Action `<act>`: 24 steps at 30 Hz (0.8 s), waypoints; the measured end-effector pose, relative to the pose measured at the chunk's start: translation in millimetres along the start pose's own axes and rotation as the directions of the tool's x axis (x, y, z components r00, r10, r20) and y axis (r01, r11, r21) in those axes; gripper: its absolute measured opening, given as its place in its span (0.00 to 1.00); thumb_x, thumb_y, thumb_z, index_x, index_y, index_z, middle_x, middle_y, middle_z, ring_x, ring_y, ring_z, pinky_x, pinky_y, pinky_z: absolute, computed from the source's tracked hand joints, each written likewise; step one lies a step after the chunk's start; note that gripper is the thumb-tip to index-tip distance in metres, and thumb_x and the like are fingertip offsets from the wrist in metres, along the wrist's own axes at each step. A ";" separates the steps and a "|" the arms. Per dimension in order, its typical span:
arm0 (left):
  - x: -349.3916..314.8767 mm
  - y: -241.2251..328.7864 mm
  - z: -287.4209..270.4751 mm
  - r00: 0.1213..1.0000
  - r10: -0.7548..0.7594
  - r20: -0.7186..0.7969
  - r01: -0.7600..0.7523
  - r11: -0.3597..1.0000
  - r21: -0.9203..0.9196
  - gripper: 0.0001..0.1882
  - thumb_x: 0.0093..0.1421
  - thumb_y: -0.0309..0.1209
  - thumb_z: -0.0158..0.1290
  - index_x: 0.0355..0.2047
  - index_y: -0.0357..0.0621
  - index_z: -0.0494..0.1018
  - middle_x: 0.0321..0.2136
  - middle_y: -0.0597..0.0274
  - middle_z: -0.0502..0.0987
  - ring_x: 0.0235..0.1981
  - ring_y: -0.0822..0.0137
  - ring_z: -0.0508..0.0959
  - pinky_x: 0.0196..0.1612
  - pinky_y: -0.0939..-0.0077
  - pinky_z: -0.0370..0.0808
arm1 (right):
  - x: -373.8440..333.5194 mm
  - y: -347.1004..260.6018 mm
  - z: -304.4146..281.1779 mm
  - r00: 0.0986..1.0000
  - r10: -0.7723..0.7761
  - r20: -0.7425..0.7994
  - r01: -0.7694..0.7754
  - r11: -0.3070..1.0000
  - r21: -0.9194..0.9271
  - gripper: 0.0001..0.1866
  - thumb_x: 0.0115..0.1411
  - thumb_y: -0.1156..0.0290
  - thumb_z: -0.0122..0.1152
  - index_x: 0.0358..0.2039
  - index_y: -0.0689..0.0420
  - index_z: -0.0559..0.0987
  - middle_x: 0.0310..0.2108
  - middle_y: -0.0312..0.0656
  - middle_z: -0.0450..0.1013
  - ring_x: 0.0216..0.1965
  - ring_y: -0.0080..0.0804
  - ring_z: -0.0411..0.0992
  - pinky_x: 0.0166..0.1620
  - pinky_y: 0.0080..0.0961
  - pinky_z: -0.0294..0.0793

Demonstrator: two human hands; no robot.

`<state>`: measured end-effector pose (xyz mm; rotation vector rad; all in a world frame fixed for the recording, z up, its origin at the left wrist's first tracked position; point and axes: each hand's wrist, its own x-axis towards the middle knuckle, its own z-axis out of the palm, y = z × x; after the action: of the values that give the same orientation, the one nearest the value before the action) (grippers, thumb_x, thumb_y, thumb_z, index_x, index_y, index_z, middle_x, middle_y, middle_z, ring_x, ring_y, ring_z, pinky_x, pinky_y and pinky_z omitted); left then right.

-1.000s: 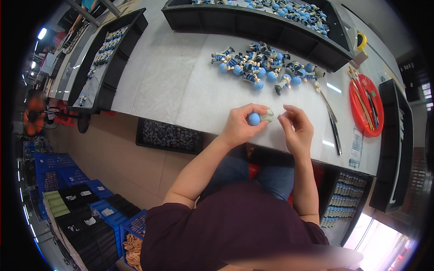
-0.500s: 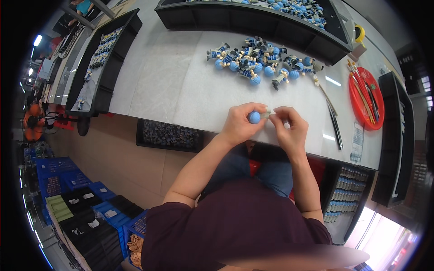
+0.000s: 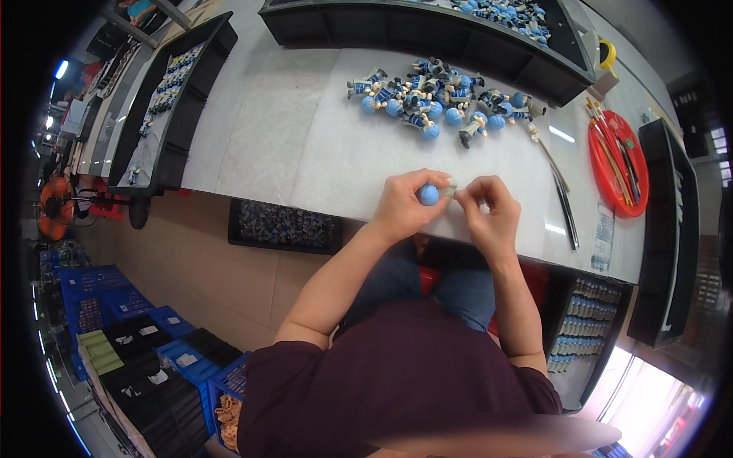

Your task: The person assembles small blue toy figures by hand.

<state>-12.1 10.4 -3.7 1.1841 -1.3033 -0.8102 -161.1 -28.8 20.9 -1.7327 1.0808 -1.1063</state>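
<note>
Near the front edge of the white table (image 3: pixel 267 160), my left hand (image 3: pixel 402 204) is closed round a small figurine (image 3: pixel 429 195) with a round blue head or cap. The figurine's pale greyish end sticks out to the right between my fingers. My right hand (image 3: pixel 491 212) touches that end, thumb and fingertips pinched together; whatever is between them is too small to make out. Beyond my hands lies a loose pile of similar figurines (image 3: pixel 420 103) with blue caps, blue clothes and dark or grey legs.
A black tray (image 3: pixel 412 42) full of figurines stands at the back, another black tray (image 3: pixel 172 153) at the left. To the right are a red oval dish (image 3: pixel 594 156) with brushes, dark thin tools (image 3: pixel 566 214) and yellow tape (image 3: pixel 608 55). Below the right edge sits a tray of figurine rows (image 3: pixel 584 328).
My hands stay almost in place, with the right fingers shifting slightly at the figurine's pale end. The whole view has moved very slightly.
</note>
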 end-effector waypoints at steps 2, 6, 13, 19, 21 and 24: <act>-0.5 -1.1 0.4 1.000 -0.015 -0.008 0.015 1.000 -0.009 0.10 0.44 0.22 0.57 0.29 0.35 0.72 0.33 0.50 0.76 0.35 0.66 0.76 0.38 0.76 0.72 | 0.6 4.4 0.7 1.000 0.005 -0.020 -0.006 0.998 -0.058 0.08 0.46 0.81 0.61 0.24 0.62 0.70 0.19 0.36 0.70 0.23 0.18 0.69 0.27 0.14 0.67; -0.7 0.5 0.1 0.999 -0.029 0.012 0.030 0.999 -0.019 0.10 0.44 0.22 0.57 0.29 0.34 0.72 0.33 0.50 0.76 0.35 0.66 0.76 0.38 0.76 0.72 | -2.6 0.2 -1.6 0.999 -0.029 -0.027 0.030 0.999 0.028 0.08 0.46 0.81 0.61 0.24 0.62 0.69 0.19 0.36 0.70 0.22 0.18 0.68 0.26 0.14 0.66; 0.1 1.2 -2.2 0.998 -0.039 0.051 0.041 0.998 -0.041 0.10 0.44 0.19 0.57 0.30 0.35 0.73 0.36 0.52 0.76 0.37 0.70 0.75 0.42 0.78 0.71 | 8.5 7.8 -8.1 0.995 -0.059 -0.074 0.050 0.992 -0.120 0.08 0.46 0.81 0.61 0.26 0.61 0.70 0.20 0.36 0.70 0.21 0.19 0.68 0.26 0.15 0.67; 1.4 1.8 -7.3 0.985 -0.131 0.109 0.148 0.976 -0.163 0.13 0.45 0.18 0.57 0.33 0.36 0.71 0.37 0.55 0.75 0.37 0.72 0.74 0.42 0.79 0.71 | 13.8 12.3 -13.0 0.999 0.034 -0.023 -0.037 0.994 -0.105 0.10 0.46 0.80 0.62 0.30 0.61 0.72 0.25 0.40 0.73 0.24 0.21 0.69 0.27 0.15 0.68; 2.3 4.3 -8.7 0.977 -0.173 0.128 0.194 0.964 -0.180 0.14 0.45 0.18 0.57 0.34 0.36 0.71 0.38 0.56 0.74 0.38 0.73 0.73 0.42 0.79 0.71 | 12.3 5.0 -16.7 0.920 -0.392 -0.021 0.324 0.787 -0.525 0.13 0.46 0.78 0.62 0.35 0.61 0.73 0.31 0.42 0.73 0.29 0.22 0.71 0.28 0.15 0.68; 2.4 5.4 -9.4 0.977 -0.137 0.163 0.181 0.939 -0.292 0.15 0.45 0.18 0.57 0.36 0.37 0.70 0.37 0.59 0.74 0.39 0.73 0.73 0.42 0.79 0.71 | -0.7 -3.8 -15.3 0.998 -0.050 0.043 0.056 0.988 -0.141 0.16 0.48 0.75 0.62 0.39 0.61 0.72 0.36 0.43 0.72 0.34 0.23 0.71 0.30 0.15 0.70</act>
<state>-3.5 11.3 3.2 1.0058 -1.1527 -1.1874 -174.7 -29.5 28.7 -1.8967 1.1177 -1.0446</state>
